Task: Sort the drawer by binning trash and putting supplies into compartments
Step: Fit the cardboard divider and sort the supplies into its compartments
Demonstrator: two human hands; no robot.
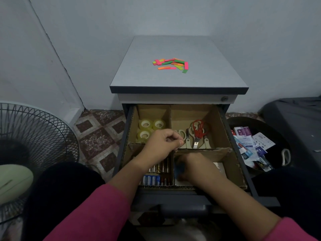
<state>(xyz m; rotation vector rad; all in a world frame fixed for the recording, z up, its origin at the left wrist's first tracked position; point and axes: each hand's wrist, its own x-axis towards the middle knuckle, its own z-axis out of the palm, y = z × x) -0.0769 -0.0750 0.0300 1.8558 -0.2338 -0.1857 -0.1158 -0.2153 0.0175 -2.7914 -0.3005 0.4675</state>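
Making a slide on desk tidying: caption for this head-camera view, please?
Both hands work inside a cardboard-divided drawer holding tape rolls, scissors and batteries.

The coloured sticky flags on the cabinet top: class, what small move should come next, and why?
Probably reach up and gather the sticky flags; they lie loose on the cabinet top, outside the drawer, while tape rolls, scissors and batteries already sit in compartments.

cabinet top (199, 54), coloured paper strips (171, 64)
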